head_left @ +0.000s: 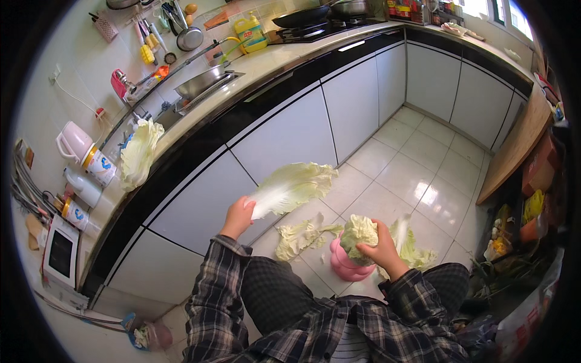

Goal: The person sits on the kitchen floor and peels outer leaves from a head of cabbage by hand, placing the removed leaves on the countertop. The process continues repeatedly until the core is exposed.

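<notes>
My left hand (238,218) grips the white stem end of a loose napa cabbage leaf (295,186), whose pale green frilled tip points right, toward the cabinet doors. My right hand (386,249) holds a head of napa cabbage (359,238) from its right side, thumb across the front. That head is above a pink rounded stool (347,267); whether it touches the top cannot be told. Torn cabbage leaves (299,236) lie on the floor left of the stool. Further leaves (415,249) lie to its right, partly behind my right hand.
Along the left runs a counter (290,59) with a sink holding a steel basin (199,83), a gas stove (317,31) and another cabbage leaf (140,154) near its edge. White cabinets (286,122) stand below. A wooden board (517,145) and stacked goods (535,204) line the right side.
</notes>
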The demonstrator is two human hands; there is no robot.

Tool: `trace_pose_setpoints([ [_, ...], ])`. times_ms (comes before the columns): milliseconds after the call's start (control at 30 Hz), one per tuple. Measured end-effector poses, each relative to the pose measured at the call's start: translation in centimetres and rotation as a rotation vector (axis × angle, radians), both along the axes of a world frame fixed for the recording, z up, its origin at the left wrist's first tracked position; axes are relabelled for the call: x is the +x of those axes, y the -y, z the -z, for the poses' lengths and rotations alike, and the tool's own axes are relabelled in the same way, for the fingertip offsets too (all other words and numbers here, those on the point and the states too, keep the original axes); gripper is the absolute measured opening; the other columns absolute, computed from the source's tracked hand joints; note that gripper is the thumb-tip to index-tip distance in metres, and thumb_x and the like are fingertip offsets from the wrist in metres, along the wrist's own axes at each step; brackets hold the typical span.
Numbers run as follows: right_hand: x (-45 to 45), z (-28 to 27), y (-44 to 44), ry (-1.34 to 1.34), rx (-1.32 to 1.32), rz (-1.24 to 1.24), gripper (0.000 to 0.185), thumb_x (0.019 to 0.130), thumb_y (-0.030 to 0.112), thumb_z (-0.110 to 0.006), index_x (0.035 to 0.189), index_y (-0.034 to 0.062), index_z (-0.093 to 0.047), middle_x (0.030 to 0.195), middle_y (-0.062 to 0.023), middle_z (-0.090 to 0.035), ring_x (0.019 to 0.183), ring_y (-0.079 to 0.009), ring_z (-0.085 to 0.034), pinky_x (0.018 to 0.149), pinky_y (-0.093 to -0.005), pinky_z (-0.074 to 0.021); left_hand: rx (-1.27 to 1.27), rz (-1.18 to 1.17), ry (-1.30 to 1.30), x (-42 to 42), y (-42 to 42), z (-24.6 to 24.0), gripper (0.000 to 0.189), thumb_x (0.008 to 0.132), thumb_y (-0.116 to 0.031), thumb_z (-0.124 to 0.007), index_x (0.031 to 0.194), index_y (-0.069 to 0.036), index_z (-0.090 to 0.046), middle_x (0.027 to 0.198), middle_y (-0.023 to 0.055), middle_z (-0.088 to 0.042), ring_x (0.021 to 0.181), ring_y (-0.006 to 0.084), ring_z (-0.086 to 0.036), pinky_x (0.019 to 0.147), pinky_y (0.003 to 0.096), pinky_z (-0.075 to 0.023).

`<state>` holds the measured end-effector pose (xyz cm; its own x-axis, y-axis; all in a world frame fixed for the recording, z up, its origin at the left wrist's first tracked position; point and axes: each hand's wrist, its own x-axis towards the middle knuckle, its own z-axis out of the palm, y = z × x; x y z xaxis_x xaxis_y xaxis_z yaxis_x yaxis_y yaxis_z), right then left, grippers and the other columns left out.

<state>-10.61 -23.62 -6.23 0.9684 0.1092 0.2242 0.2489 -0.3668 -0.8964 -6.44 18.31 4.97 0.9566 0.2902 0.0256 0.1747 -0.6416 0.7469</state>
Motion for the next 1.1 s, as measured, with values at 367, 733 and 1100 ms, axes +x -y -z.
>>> trace_pose_setpoints([
  [367, 0.9, 3.1, 0.3, 0.082, 0.088, -0.023, 0.082, 0.068, 0.025, -0.084, 0.134, -0.0012, -0.045, 0.123, -0.0211, -0.057, 0.116, -0.0346, -0.057, 0.099, -0.0417, -0.0456, -0.217, -0.051, 0.095, -3.7, 1.9, -5.6, 0.030, 0.099, -0.025, -0.058, 0.112, 0.002, -0.062, 0.085, 0.0097, -0.068, 0.054, 0.0138, -0.060, 0.049, 0.0286, -0.0503],
  [733, 0.9, 4.0, 0.6, -0.005, 0.158, -0.038, 0.078, 0.067, 0.015, -0.081, 0.134, -0.0019, -0.043, 0.123, -0.0180, -0.056, 0.115, -0.0297, -0.057, 0.100, -0.0403, -0.0456, 0.396, -0.587, 0.917, -4.4, -10.2, -26.9, 0.029, 0.103, -0.023, -0.047, 0.112, 0.002, -0.059, 0.074, 0.0133, -0.066, 0.055, 0.0208, -0.066, 0.053, 0.0361, -0.0524],
  [1100, 0.4, 2.5, 0.3, 0.040, 0.075, -0.045, 0.079, 0.066, 0.018, -0.082, 0.133, -0.0020, -0.044, 0.122, -0.0185, -0.055, 0.113, -0.0304, -0.057, 0.098, -0.0406, -0.0460, -0.320, -0.679, 0.673, -4.4, -20.6, -23.4, 0.051, 0.088, -0.018, -0.059, 0.126, 0.015, -0.048, 0.088, 0.0186, -0.069, 0.055, 0.0216, -0.065, 0.053, 0.0291, -0.0519],
])
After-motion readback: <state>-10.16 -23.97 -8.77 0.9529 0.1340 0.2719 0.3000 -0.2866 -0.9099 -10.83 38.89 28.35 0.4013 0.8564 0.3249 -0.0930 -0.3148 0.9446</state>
